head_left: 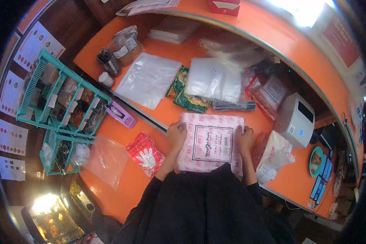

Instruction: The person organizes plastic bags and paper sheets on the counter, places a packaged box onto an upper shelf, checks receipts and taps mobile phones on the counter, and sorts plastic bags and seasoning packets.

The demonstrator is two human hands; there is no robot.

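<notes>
Lying between the two bare hands: a flat, rectangular printed pack, white with pinkish-red lettering and a black-framed label, close against the person's black clothing. Left hand closed on its left edge towards the top, right hand closed on the right edge opposite. Cannot tell whether the underside touches the orange counter.

Handling, my judgement: moderately heavy if full of sheets; firm across the face, softer at the corners. The wrap has a slight sheen, so probably slippery. Not fragile, though a hard pinch could crease or tear the film. Best hold: both side edges, midway down, fingers spread beneath to stop sagging.

Outward: a thick stack of clear bags beyond the pack, dark green packets beside that stack. Red packet showing a white glove near the left forearm. Purple tape dispenser farther left, by teal baskets. White boxy device on the right.
</notes>
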